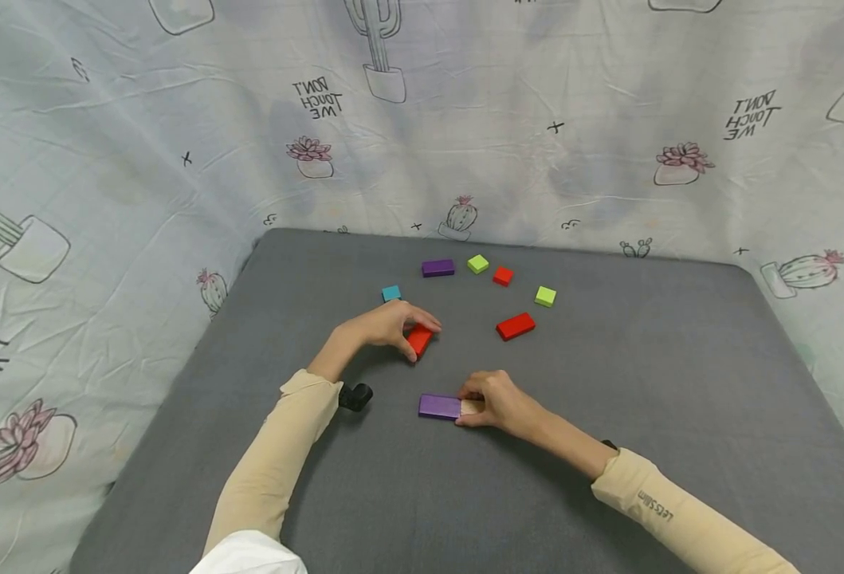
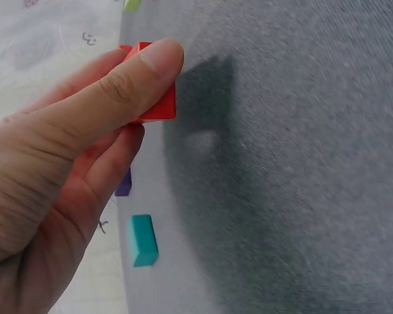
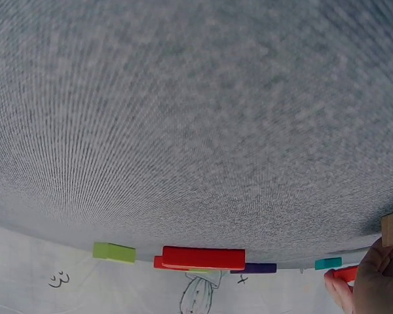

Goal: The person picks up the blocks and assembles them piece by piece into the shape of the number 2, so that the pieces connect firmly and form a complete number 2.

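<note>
The red block (image 1: 418, 339) is pinched between thumb and fingers (image 2: 158, 60) of the left hand (image 1: 382, 325). Right hand (image 1: 496, 400) fingers grip the purple block (image 1: 440, 406) on the grey desk (image 1: 644, 351). A teal block (image 2: 143, 240) lies beyond the left fingers.

Left hand (image 1: 386, 325) on a block (image 1: 419, 340), right hand (image 1: 500, 399) on a nearer block (image 1: 440, 406); loose blocks (image 1: 515, 325) behind

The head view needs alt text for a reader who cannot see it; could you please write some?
The left hand pinches a red block on a grey table, while the right hand holds a purple block. Beyond them lie more small coloured blocks.
</note>
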Demonstrator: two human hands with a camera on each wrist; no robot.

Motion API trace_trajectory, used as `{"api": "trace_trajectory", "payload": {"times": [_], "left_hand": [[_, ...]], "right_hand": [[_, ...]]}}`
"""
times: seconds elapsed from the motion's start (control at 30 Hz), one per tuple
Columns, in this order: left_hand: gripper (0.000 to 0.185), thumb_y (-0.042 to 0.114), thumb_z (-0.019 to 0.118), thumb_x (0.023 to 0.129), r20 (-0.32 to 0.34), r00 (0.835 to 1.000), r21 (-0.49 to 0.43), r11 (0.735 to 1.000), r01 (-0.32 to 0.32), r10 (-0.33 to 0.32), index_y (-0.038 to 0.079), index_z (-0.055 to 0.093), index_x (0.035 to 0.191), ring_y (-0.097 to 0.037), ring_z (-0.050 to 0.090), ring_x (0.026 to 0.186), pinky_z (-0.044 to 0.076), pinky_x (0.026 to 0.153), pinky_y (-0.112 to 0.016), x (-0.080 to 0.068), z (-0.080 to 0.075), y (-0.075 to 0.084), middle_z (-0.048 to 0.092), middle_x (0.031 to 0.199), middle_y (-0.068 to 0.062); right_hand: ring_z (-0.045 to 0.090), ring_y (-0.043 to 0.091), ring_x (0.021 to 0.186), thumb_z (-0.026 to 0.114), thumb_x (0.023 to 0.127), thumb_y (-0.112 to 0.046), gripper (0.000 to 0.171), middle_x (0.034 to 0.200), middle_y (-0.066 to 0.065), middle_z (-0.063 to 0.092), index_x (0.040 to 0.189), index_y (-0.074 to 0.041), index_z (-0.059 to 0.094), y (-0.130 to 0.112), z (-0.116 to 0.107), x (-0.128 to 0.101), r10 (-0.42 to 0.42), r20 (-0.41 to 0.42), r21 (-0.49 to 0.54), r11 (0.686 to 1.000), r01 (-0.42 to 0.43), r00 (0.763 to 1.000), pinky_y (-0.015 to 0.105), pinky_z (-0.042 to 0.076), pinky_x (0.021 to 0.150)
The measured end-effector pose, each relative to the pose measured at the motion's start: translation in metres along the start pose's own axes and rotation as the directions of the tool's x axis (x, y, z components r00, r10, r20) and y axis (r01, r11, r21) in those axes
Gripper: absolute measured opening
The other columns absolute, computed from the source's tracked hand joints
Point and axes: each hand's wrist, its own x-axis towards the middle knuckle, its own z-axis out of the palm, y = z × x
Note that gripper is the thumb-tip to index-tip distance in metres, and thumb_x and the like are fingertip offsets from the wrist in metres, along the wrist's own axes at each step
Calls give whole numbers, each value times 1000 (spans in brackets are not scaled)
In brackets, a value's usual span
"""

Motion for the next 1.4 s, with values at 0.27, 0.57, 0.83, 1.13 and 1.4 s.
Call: {"api": "trace_trajectory", "payload": {"times": [0.27, 0.57, 0.83, 1.13, 1.4], "left_hand": [[59, 12, 86, 70, 46, 999, -27, 999, 19, -18, 10, 65, 125, -18, 47, 129, 38, 104, -34, 1, 1, 13, 59, 132, 1], [62, 9, 87, 67, 83, 996, -55, 998, -18, 23, 12, 65, 126, -15, 45, 129, 38, 104, -34, -1, 4, 26, 58, 132, 5], [63, 6, 86, 68, 132, 990, -64, 997, -33, 41, 12, 64, 127, -15, 45, 130, 38, 104, -33, -3, 7, 38, 57, 134, 3], [64, 5, 85, 68, 185, 982, -53, 998, -33, 42, 13, 64, 128, -16, 44, 131, 36, 106, -34, -10, 14, 46, 55, 136, 1], [65, 5, 86, 66, 217, 975, -86, 996, -33, 51, 13, 64, 127, -15, 45, 130, 36, 106, -31, -11, 23, 47, 56, 135, 0]], "right_hand": [[55, 6, 70, 84, 74, -18, 25, 82, 3, 68, 89, -3, 72, -1, 1, -1, 19, 22, 25, 1000, -19, 1000, 18, 47, 62], [55, 6, 71, 84, 74, -18, 25, 83, 2, 68, 90, -3, 72, -1, 0, -2, 14, 26, 19, 1000, -14, 1000, 18, 47, 62], [54, 6, 70, 85, 73, -18, 25, 82, 1, 67, 89, -3, 72, -2, 0, -3, 10, 16, 9, 1000, -10, 1000, 17, 46, 62], [55, 5, 70, 85, 73, -19, 26, 82, 2, 67, 89, -3, 72, -1, 0, -4, 16, 17, 11, 1000, -16, 1000, 17, 47, 62], [55, 6, 70, 84, 73, -19, 25, 82, 2, 67, 88, -4, 72, 0, -1, -7, 11, 11, 8, 1000, -11, 1000, 18, 48, 63]]}}
